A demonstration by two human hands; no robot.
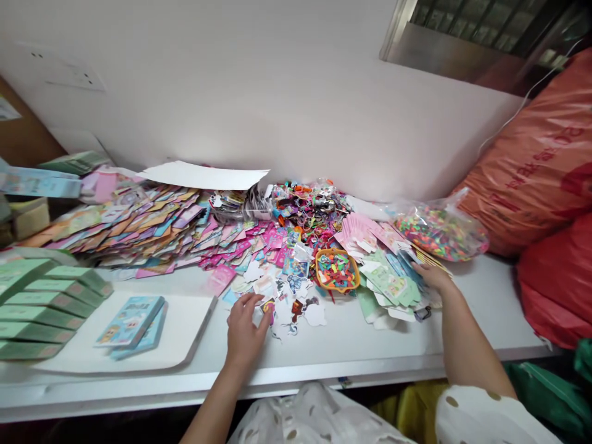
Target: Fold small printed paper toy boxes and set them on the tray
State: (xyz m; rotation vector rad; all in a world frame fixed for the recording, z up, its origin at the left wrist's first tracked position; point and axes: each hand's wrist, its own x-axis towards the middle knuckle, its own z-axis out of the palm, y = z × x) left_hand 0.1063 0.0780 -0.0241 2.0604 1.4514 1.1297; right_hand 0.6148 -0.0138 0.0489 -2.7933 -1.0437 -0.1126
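My left hand (247,325) is open, thumb and fingers apart, low over the table beside a scatter of cut-out stickers (296,296). My right hand (433,277) reaches into the fanned, flat printed cartons on the right, its fingers at some blue cartons (401,264). Blur and the cartons hide whether those fingers grip one. Green flat cartons (391,283) lie just left of that hand, with pink ones (358,233) behind. Between my hands stands a yellow basket (338,288) of small colourful pieces.
A heap of colourful keyring-like trinkets (312,213) lies against the wall. Stacked card packets (148,228) spread leftward. Green boxes (41,314) and blue boxes (132,324) sit at left. A clear bag of bright pieces (439,231) and red sacks (522,160) stand at right.
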